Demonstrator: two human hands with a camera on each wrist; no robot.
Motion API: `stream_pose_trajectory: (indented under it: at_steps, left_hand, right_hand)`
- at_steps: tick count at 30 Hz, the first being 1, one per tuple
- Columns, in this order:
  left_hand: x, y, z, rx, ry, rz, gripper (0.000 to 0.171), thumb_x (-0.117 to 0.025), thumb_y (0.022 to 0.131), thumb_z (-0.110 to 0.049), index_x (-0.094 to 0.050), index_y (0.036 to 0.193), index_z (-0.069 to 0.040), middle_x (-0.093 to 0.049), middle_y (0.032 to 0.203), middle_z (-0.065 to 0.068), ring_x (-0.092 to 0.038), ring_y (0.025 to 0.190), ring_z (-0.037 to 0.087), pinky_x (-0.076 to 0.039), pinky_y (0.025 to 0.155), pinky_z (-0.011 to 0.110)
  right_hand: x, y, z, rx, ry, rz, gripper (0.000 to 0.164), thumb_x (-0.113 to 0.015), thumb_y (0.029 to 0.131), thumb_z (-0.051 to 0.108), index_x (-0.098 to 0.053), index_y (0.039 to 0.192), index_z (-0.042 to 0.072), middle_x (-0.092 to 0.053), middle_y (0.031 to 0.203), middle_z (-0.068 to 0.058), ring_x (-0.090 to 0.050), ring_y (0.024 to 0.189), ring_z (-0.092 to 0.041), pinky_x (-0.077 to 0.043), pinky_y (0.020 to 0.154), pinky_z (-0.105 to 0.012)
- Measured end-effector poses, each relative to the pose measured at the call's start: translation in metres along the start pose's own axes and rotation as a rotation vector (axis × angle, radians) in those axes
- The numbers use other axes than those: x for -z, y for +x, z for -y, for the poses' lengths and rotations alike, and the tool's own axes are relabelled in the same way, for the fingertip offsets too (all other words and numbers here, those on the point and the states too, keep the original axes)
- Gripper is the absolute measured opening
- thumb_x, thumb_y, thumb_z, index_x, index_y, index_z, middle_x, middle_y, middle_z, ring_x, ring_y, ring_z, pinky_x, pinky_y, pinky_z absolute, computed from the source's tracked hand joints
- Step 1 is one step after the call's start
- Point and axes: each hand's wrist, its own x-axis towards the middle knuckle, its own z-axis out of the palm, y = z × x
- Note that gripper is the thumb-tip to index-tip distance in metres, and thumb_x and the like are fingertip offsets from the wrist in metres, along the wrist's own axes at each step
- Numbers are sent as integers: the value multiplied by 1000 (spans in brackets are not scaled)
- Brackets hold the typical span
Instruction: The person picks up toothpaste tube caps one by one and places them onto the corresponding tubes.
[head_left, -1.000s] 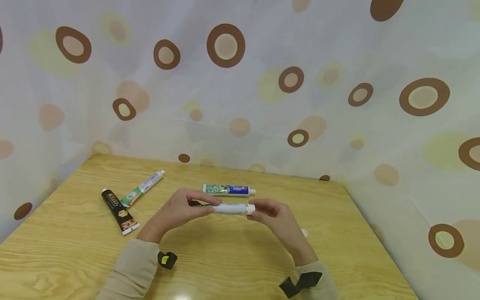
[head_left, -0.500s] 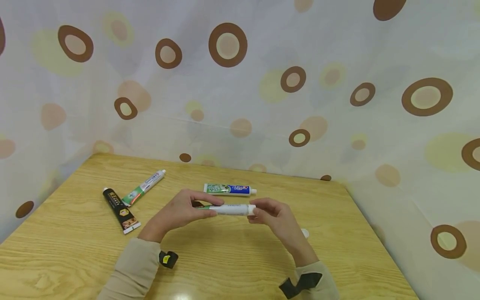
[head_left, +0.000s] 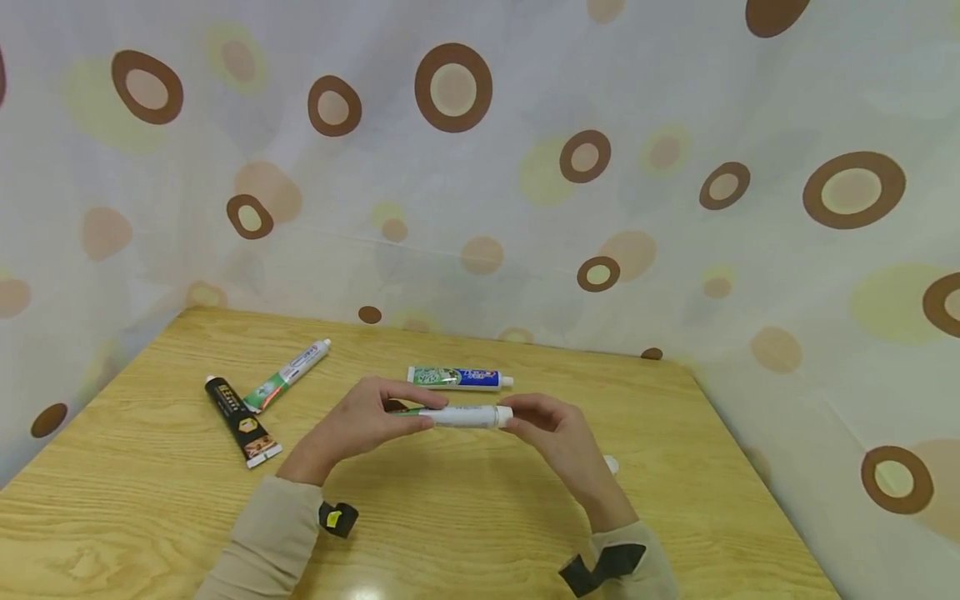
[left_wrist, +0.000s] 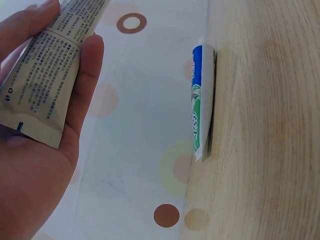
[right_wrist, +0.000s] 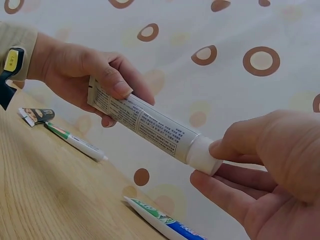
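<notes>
Held level above the wooden table, a white toothpaste tube with a green end spans the space between both hands. My left hand grips its flat crimped end, thumb on one side and fingers on the other. Small print covers the side of the tube seen in the right wrist view. At the other end, the thumb and fingers of my right hand pinch the white cap, which sits on the tube's mouth. Just behind the hands lies a blue and green toothpaste tube.
To the left on the table, a black toothpaste tube lies against a white and green toothpaste tube. A small white object shows partly behind the right wrist. A dotted curtain borders the table's back and sides.
The right hand's thumb and fingers have shifted a little around the cap. The left hand and the tube stay almost in place, and the other tubes have not moved.
</notes>
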Motion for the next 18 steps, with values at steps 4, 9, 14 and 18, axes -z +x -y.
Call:
stream_pose_trajectory:
  at_steps: [4, 9, 14, 18]
  left_hand:
    - [1, 0, -1, 15, -5, -5, 26, -77, 88, -27, -77, 113, -21, -71, 120, 9, -66, 84, 18, -54, 68, 30]
    - [0, 1, -2, 18, -3, 1, 25, -77, 88, -29, -77, 112, -25, -71, 120, 4, -65, 81, 18, -53, 64, 28]
    - [0, 0, -2, -2, -3, 5, 25, -76, 88, -27, -77, 113, -24, -71, 121, 5, -66, 82, 17, -54, 66, 29]
    - [0, 0, -3, -13, -8, -3, 24, -77, 88, -26, -77, 112, -22, -71, 121, 5, -67, 84, 18, -56, 69, 30]
  right_hand:
    - [1, 1, 0, 15, 31, 31, 34, -64, 97, 14, -62, 126, -4, -62, 124, -24, -68, 103, -15, -56, 91, -32]
    - [0, 2, 0, 11, 10, -1, 32, -64, 98, 17, -62, 125, 0, -63, 126, -20, -65, 105, -13, -55, 91, -30]
    - [-1, 1, 0, -11, -6, -33, 26, -65, 97, 19, -67, 118, 4, -66, 120, -13, -65, 103, -14, -55, 90, -29]
    - [0, 1, 0, -6, 14, -2, 29, -65, 96, 17, -66, 121, 1, -65, 121, -16, -66, 104, -15, -55, 91, -31]
